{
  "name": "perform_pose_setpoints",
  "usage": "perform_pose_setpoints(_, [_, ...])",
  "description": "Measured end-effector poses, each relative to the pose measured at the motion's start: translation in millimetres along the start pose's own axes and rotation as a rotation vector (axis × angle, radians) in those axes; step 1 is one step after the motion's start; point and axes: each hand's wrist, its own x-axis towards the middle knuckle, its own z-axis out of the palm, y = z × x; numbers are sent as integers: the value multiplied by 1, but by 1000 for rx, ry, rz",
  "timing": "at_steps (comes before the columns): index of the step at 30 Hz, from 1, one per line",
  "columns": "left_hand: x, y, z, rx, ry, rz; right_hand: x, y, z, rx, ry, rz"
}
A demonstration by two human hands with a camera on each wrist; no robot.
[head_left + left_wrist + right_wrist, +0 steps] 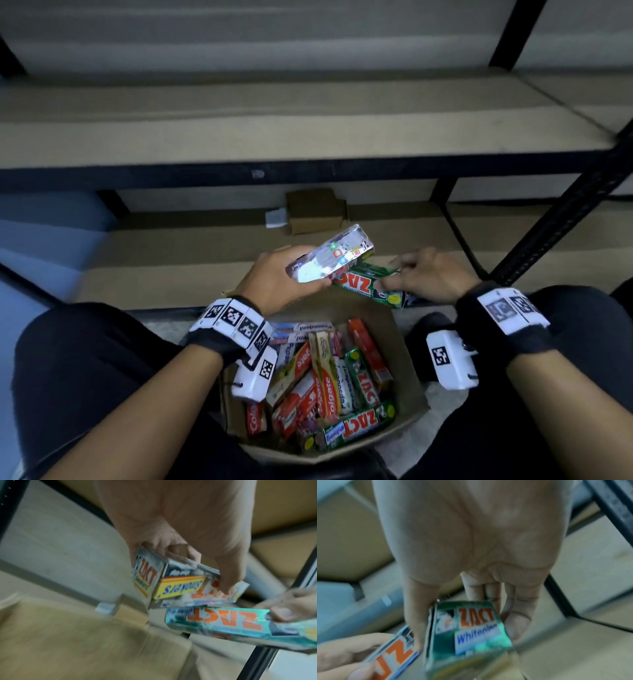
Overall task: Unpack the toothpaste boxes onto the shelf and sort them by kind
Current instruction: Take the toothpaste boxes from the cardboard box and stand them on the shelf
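My left hand (281,279) grips a silver Zact Smokers box (330,262) above the carton, fingers and thumb curled round it (178,582). Just right of it, my right hand (424,279) pinches a green Zact Whitening box (370,286) between thumb and fingers (471,627). The two boxes lie side by side, nearly touching, in front of the low shelf board (191,260). Below my wrists an open cardboard carton (407,370) holds several mixed boxes: red Colgate (301,397), white Pepsodent (344,390), green Zact (363,423).
A bare upper shelf board (274,133) with a black front rail spans the view. A small brown box (317,212) sits far back on the low shelf. A black upright post (565,219) slants at the right. My knees flank the carton.
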Motion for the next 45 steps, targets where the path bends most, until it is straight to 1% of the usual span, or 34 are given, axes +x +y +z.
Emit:
perform_pose_setpoints(3, [-1, 27, -20, -23, 128, 78, -18, -4, -16, 141, 132, -63])
perform_pose_setpoints(6, [2, 52, -38, -42, 232, 164, -38, -16, -31, 198, 240, -142])
perform_pose_setpoints(10, [17, 82, -65, -30, 301, 253, -52, -34, -54, 212, 403, -261])
perform_pose_setpoints(14, [35, 106, -88, 30, 385, 328, -54, -50, -74, 185, 575, -369])
perform_pose_setpoints(16, [46, 114, -98, 77, 403, 355, -51, -56, -83, 158, 639, -402])
perform_pose_setpoints(19, [61, 121, -110, 158, 410, 362, -41, -62, -95, 138, 730, -409])
perform_pose_setpoints(21, [71, 123, -114, 223, 409, 345, -33, -67, -101, 170, 765, -405])
perform_pose_setpoints(24, [85, 122, -115, 321, 417, 319, -19, -73, -106, 137, 803, -425])
perform_pose_setpoints(27, [97, 121, -114, 382, 394, 289, -5, -76, -107, 98, 815, -439])
perform_pose_setpoints(32, [112, 120, -113, 420, 323, 293, 19, -75, -104, 54, 812, -429])
perform_pose_setpoints(34, [118, 119, -114, 421, 317, 268, 26, -74, -102, 29, 830, -434])
perform_pose_setpoints(37, [127, 118, -115, 436, 297, 215, 34, -73, -99, 12, 821, -432])
perform_pose_setpoints(39, [133, 115, -114, 448, 290, 175, 36, -74, -97, 9, 820, -412])
perform_pose_setpoints(43, [142, 111, -109, 478, 309, 101, 40, -82, -88, 23, 868, -360])
perform_pose_setpoints(45, [143, 113, -107, 475, 316, 73, 40, -86, -84, 20, 848, -341])
